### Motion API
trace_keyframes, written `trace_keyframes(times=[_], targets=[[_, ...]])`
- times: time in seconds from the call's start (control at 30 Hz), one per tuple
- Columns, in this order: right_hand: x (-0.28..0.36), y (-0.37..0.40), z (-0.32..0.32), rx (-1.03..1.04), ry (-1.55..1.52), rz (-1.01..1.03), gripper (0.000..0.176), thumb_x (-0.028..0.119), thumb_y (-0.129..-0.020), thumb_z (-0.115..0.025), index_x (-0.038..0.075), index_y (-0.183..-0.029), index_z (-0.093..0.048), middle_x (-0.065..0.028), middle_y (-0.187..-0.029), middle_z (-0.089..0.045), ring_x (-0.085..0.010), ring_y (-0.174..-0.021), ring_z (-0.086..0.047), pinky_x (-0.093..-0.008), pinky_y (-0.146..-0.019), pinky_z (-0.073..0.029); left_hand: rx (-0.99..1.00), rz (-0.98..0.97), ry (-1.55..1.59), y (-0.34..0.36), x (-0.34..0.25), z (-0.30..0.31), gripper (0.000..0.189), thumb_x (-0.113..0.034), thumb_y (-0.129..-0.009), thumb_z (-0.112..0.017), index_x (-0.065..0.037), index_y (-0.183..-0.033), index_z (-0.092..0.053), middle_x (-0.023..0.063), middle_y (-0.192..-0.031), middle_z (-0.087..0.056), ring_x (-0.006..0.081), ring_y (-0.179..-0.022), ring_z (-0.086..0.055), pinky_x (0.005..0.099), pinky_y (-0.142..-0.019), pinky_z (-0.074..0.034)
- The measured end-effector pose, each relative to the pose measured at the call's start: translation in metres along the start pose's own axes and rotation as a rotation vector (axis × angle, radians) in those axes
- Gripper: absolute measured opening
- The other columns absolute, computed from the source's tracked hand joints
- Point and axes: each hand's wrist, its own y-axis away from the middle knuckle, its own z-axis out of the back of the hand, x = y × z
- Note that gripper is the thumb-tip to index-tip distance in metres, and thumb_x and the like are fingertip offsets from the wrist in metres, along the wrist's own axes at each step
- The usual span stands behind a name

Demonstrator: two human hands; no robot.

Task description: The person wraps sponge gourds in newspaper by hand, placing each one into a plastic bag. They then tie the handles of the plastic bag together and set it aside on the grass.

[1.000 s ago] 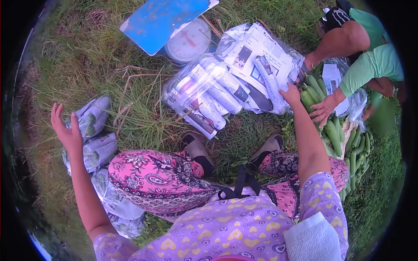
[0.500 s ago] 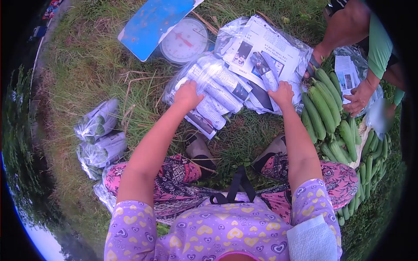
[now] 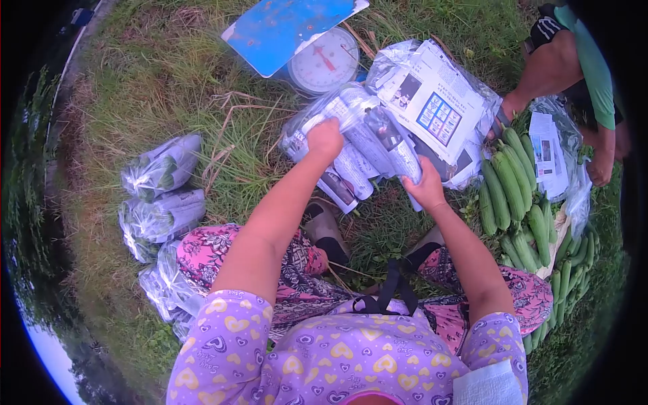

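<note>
1. The grass [image 3: 169,101] carries everything; the person crouches on it, and there is no table.
2. The pile of green gourds [image 3: 513,196] on the right lies bare and unwrapped. It is long and deep, so I judge that most of the wrapping is left to do. A co-worker's hand [image 3: 601,172] hangs beside its far edge.
3. The clear bag [image 3: 351,145] in front of the knees already holds several newspaper-wrapped rolls, packed side by side. It looks close to full but is not yet closed.
4. Three filled bags [image 3: 162,219] lie well apart on the left, one behind the other. They look finished and set aside.
5. The stack of newspaper sheets [image 3: 439,101], just behind the clear bag, is thick, so plenty of wrapping paper remains.
6. The scale [image 3: 322,61] stands under a blue board [image 3: 290,27] with nothing on it.
7. The wrapped roll [image 3: 398,152] slants against the clear bag's right side. I cannot tell whether its top end is inside the plastic.
8. The right hand [image 3: 425,189] has its grip clenched round the roll's lower end.
9. The left hand [image 3: 326,138] is fisted on the plastic at the top of the clear bag.
</note>
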Motion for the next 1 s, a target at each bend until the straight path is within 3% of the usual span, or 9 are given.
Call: trace_keyframes(times=[0.13,0.23,0.33,0.7,0.9,1.0], targets=[[0.013,0.037,-0.034,0.09,0.104,0.064,0.066,0.025,-0.07,-0.074,0.011,-0.129,-0.048,-0.0171,-0.109,-0.056,-0.0363,-0.1,-0.059,-0.0438,-0.086,-0.048,-0.064,0.026,0.187,-0.001,0.0,0.008,0.026,-0.021,-0.081,-0.058,-0.004,-0.1,-0.063,0.0205,-0.089,-0.067,0.0376,-0.087,-0.065,0.0468,-0.081,-0.05],[0.028,0.041,-0.064,0.068,0.15,-0.083,0.07,0.026,-0.071,-0.073,0.021,-0.135,-0.046,-0.0137,-0.106,-0.054,-0.0344,-0.098,-0.058,-0.0434,-0.084,-0.049,-0.141,0.002,0.3,0.007,0.001,0.009,0.027,-0.019,-0.081,-0.058,-0.004,-0.102,-0.062,0.0217,-0.091,-0.067,0.0387,-0.087,-0.064,0.0483,-0.08,-0.05],[0.043,0.028,-0.079,0.063,0.178,-0.086,0.07,0.025,-0.074,-0.072,0.024,-0.139,-0.044,-0.0113,-0.104,-0.052,-0.0315,-0.098,-0.057,-0.0428,-0.082,-0.049,-0.178,-0.086,0.269,0.016,-0.001,0.004,0.026,-0.018,-0.08,-0.058,-0.004,-0.102,-0.061,0.0228,-0.089,-0.066,0.0401,-0.084,-0.064,0.0501,-0.078,-0.049],[0.077,-0.037,-0.097,0.058,0.324,0.082,0.069,0.023,-0.075,-0.073,0.019,-0.138,-0.045,-0.0134,-0.113,-0.049,-0.0315,-0.104,-0.052,-0.0415,-0.081,-0.049,-0.197,-0.206,0.296,0.028,-0.005,-0.002,0.024,-0.018,-0.078,-0.06,-0.004,-0.098,-0.061,0.022,-0.083,-0.066,0.0403,-0.077,-0.064,0.0502,-0.071,-0.05],[0.067,-0.038,-0.082,0.18,0.38,0.203,0.068,0.024,-0.076,-0.072,0.015,-0.138,-0.045,-0.0114,-0.123,-0.047,-0.0293,-0.116,-0.045,-0.0465,-0.097,-0.038,-0.143,-0.184,0.298,0.024,-0.011,0.013,0.024,-0.022,-0.076,-0.065,-0.004,-0.091,-0.063,0.0189,-0.084,-0.067,0.0377,-0.078,-0.065,0.0483,-0.071,-0.05],[0.06,-0.041,-0.089,0.053,0.295,0.364,0.066,0.023,-0.079,-0.068,0.008,-0.138,-0.043,-0.0119,-0.135,-0.043,-0.029,-0.127,-0.039,-0.0466,-0.106,-0.03,-0.208,-0.248,0.234,0.018,-0.007,0.018,0.02,-0.021,-0.075,-0.067,-0.005,-0.085,-0.063,0.0158,-0.085,-0.066,0.0362,-0.083,-0.063,0.0458,-0.074,-0.05]])
